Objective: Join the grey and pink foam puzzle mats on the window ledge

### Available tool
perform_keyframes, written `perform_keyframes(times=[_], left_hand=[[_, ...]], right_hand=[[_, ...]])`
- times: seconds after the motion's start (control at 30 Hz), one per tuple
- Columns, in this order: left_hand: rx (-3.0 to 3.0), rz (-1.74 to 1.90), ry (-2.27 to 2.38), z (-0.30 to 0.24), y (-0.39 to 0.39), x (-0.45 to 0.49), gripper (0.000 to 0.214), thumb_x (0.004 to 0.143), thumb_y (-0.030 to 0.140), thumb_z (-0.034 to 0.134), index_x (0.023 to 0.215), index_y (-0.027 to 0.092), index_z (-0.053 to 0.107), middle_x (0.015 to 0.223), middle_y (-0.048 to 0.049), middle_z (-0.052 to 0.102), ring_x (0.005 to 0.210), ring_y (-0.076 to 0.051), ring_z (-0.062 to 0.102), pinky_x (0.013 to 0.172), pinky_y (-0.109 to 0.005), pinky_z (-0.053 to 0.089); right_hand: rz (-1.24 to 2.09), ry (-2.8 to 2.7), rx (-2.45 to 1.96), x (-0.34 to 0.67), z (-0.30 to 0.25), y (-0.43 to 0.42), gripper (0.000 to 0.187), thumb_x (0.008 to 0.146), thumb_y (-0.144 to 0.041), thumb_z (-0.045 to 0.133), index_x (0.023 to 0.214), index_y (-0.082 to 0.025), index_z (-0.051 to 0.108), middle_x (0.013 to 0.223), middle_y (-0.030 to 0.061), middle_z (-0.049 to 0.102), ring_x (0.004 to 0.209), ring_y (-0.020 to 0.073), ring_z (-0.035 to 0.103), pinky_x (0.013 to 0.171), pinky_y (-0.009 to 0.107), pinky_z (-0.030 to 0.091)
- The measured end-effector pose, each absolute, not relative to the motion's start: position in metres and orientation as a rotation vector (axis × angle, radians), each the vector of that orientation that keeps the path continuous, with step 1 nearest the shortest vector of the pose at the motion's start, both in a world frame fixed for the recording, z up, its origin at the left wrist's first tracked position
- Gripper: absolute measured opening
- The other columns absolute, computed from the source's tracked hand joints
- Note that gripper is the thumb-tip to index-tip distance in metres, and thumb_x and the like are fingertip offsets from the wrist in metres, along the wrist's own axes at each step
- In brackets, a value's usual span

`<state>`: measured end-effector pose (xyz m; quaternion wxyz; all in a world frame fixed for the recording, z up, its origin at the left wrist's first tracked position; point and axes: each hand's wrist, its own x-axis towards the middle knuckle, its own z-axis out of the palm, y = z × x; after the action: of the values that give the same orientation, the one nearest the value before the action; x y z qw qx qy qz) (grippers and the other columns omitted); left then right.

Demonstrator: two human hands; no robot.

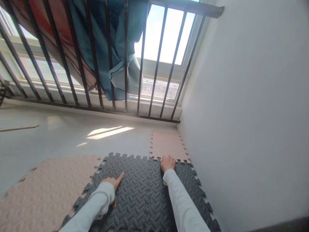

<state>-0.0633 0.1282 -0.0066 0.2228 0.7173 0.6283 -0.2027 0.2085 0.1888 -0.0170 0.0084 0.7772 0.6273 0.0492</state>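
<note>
Down on the pale concrete floor (60, 135), in the corner beside the white wall (241, 112), a dark grey foam puzzle mat (142, 193) lies flat under both white-sleeved arms. Its far right edge meets a small pink foam mat (167, 145) that sits against the wall, the toothed edges of the two touching. The right hand (167, 163) rests on that seam, its fingers close together and bent down onto the joint, gripping nothing. The left hand (113, 185) lies on the grey mat nearer its left side, index finger stretched forward on the surface and the other fingers curled under, holding nothing. A larger pink foam mat (48, 190) lies just left of the grey one, its edge close to the grey teeth. Beyond the mats stand black railing bars (158, 64) before a bright window, with blue cloth (116, 48) hanging behind them. A thin wooden strip (19, 128) lies on the floor at far left.
</note>
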Motion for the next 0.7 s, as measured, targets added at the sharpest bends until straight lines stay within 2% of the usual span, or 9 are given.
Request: perform_keyframes(times=[0.13,0.27,0.47,0.6,0.7], left_hand=[[1.938,-0.638,1.729,-0.005,0.131,-0.061,0.123,0.029,0.039,0.074,0.137,0.024,0.017,0.118,-0.021,0.054,0.109,-0.039,0.048,0.088,-0.054,0.038],[1.945,-0.687,1.714,0.002,0.131,-0.058,0.13,0.025,0.038,0.075,0.138,0.024,0.011,0.122,-0.0205,0.051,0.111,-0.038,0.046,0.089,-0.052,0.037],[1.938,-0.734,1.705,0.008,0.128,-0.058,0.133,0.025,0.038,0.075,0.138,0.023,0.007,0.122,-0.0206,0.05,0.112,-0.036,0.046,0.091,-0.049,0.037],[1.963,-0.721,1.722,0.007,0.127,-0.059,0.134,0.022,0.033,0.075,0.138,0.022,0.008,0.122,-0.0208,0.05,0.111,-0.036,0.047,0.091,-0.047,0.038],[1.949,-0.687,1.727,0.006,0.127,-0.059,0.129,0.025,0.037,0.073,0.137,0.023,0.011,0.122,-0.0202,0.05,0.112,-0.036,0.046,0.09,-0.049,0.037]], right_hand=[[0.125,1.986,2.383,0.211,-0.022,0.183,0.038,0.081,-0.04,0.042,0.113,-0.021,0.054,0.108,0.016,0.053,0.102,0.0268,0.046,0.086,0.042,0.024],[0.175,2.006,2.418,0.207,-0.033,0.169,0.047,0.082,-0.048,0.038,0.123,-0.026,0.045,0.123,0.0188,0.043,0.109,0.0301,0.04,0.088,0.048,0.022],[-0.041,1.986,2.463,0.206,-0.037,0.161,0.049,0.085,-0.055,0.019,0.123,-0.036,0.043,0.132,0.0143,0.037,0.121,0.0291,0.03,0.091,0.06,0.011],[-0.129,1.997,2.401,0.212,-0.035,0.163,0.051,0.084,-0.057,0.019,0.128,-0.037,0.034,0.138,0.0134,0.03,0.128,0.0275,0.018,0.092,0.063,0.005],[-0.155,2.039,2.338,0.22,-0.034,0.162,0.051,0.084,-0.057,0.02,0.129,-0.037,0.033,0.138,0.0105,0.03,0.128,0.0258,0.018,0.094,0.062,0.003]])
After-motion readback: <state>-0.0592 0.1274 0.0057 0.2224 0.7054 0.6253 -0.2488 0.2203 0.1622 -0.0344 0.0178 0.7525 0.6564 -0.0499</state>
